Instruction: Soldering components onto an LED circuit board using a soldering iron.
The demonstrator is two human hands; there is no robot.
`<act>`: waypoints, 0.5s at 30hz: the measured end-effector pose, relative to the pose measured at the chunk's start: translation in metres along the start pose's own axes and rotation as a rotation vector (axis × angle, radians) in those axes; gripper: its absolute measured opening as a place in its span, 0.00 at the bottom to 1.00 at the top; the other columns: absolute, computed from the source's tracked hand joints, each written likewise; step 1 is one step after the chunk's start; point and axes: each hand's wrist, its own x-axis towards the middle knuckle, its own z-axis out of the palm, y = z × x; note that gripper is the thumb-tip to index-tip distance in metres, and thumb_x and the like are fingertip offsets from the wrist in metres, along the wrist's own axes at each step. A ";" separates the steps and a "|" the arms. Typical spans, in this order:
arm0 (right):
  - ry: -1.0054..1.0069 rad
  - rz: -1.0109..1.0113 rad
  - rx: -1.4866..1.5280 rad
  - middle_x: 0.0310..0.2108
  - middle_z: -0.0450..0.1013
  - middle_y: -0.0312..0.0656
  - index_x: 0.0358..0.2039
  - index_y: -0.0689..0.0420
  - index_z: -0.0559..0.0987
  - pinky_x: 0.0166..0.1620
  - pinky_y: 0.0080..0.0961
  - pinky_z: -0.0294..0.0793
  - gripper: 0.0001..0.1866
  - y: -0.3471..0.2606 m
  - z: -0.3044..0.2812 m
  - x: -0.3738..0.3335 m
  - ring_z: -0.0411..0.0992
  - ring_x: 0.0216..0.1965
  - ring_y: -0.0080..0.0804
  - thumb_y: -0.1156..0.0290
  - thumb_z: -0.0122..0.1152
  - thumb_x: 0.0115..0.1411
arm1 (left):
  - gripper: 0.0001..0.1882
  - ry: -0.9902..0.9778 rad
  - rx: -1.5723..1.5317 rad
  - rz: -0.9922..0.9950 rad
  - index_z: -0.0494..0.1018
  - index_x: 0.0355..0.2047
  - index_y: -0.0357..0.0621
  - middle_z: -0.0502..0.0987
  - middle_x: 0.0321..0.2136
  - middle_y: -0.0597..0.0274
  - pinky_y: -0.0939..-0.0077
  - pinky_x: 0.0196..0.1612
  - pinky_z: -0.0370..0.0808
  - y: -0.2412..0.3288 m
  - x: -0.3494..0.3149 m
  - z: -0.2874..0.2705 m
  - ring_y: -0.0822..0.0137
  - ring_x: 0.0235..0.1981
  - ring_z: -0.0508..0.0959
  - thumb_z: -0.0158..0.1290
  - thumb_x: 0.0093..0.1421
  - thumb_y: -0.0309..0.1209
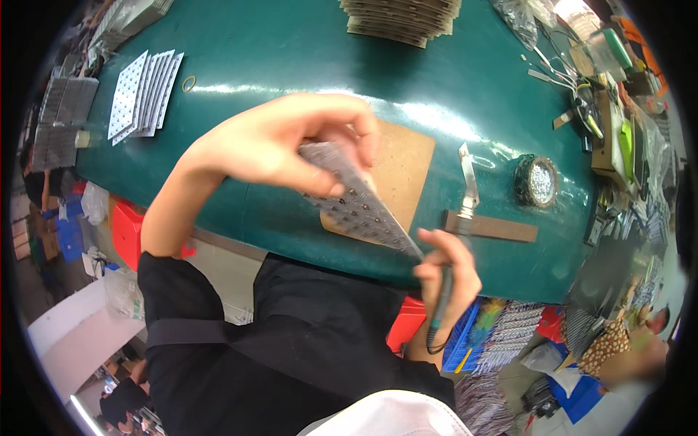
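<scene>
My left hand (313, 149) is closed on the upper end of a grey panel (363, 214) dotted with dark bumps. This panel is tilted above a tan board (408, 163) on the green table. My right hand (454, 280) is at the panel's lower corner, thumb and forefinger on either side of the tip; whether they touch it I cannot tell. A dark tool handle with a green band (438, 316) lies in the right hand. Beyond that hand a shiny metal blade (467, 174) shows above a brown bar (494, 227); whether it belongs to the handle is unclear.
A fanned stack of white dotted panels (142, 98) and a rubber band (189, 83) lie at the left. More stacked panels (400, 18) stand at the far edge. A round dark-rimmed tin (536, 182) sits at the right, near a cluttered box (611, 138). A blue crate (463, 338) is below the table edge.
</scene>
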 end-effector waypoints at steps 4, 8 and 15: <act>0.060 -0.196 -0.038 0.36 0.79 0.52 0.44 0.60 0.79 0.35 0.27 0.79 0.20 -0.012 0.021 0.012 0.80 0.34 0.41 0.83 0.70 0.49 | 0.06 0.080 0.464 0.517 0.74 0.29 0.45 0.85 0.30 0.54 0.76 0.24 0.59 0.016 -0.032 0.006 0.71 0.24 0.81 0.61 0.52 0.26; 0.170 -0.330 -0.146 0.38 0.79 0.55 0.43 0.61 0.79 0.42 0.30 0.80 0.20 -0.016 0.024 0.030 0.80 0.38 0.43 0.91 0.60 0.48 | 0.09 0.173 0.623 0.695 0.75 0.28 0.47 0.85 0.31 0.58 0.77 0.24 0.57 -0.002 -0.048 0.016 0.75 0.20 0.75 0.63 0.53 0.34; 0.211 -0.410 -0.154 0.41 0.78 0.56 0.45 0.62 0.81 0.38 0.30 0.81 0.29 -0.009 0.032 0.033 0.80 0.37 0.47 0.93 0.57 0.39 | 0.11 0.334 0.751 0.715 0.75 0.32 0.46 0.85 0.34 0.62 0.77 0.26 0.62 -0.035 -0.058 0.015 0.72 0.23 0.75 0.64 0.49 0.27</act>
